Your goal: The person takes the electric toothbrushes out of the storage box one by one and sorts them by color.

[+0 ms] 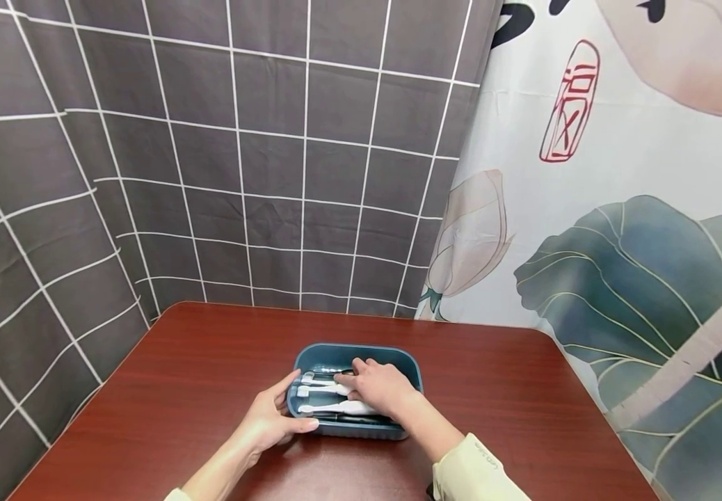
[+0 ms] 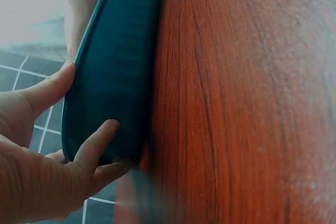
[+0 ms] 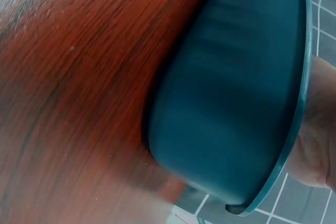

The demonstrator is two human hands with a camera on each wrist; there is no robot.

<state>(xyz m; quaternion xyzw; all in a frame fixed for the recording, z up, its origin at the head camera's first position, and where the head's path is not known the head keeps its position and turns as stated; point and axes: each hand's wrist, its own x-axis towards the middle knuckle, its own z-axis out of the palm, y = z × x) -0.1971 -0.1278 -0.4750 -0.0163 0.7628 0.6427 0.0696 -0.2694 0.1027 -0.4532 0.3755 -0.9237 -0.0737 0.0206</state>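
So there's a teal plastic tray (image 1: 311, 356), rounded corners and ribbed walls, sitting mid-way on a glossy reddish wood-grain surface (image 1: 499, 390). The left hand (image 1: 271, 419) grips its near-left corner, thumb on the rim, fingers (image 2: 94, 145) curled against the wall. The right hand (image 1: 381, 387) lies across the inside, fingers loosely spread over three white toothbrushes (image 1: 320, 391). It covers their handles, so I can't tell if it's pinching one.

Left hand (image 1: 271, 417) curled, thumb up and fingers wrapped low, gripping. Right hand (image 1: 378, 387) palm down, fingers stretched leftward, forearm angled in from lower right.
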